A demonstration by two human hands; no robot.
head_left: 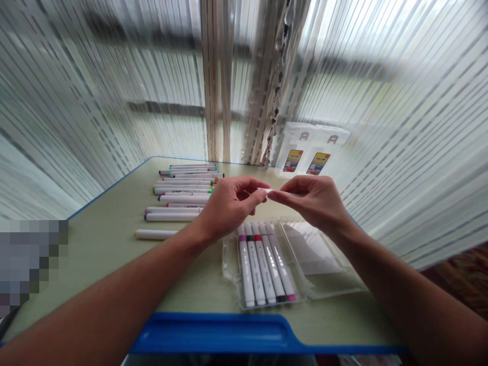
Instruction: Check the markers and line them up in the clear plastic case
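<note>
A white marker [269,190] is held level between my two hands above the table, mostly hidden by the fingers. My left hand [232,203] pinches one end of it. My right hand [314,201] grips the other part, thumb and fingers pressed together. Just below the hands, an open clear plastic case [301,302] lies on the table. In its left half are several white markers [263,269] side by side, with purple, black, red and pink showing on them. The case's right half [331,284] shows a pale sheet or lining.
Several white markers [183,198] with coloured ends lie in rows on the left of the pale table [99,239]. Two upright clear cases [305,147] with labels stand at the back right. A blue tray edge [213,333] runs along the front. String curtains [160,91] hang behind.
</note>
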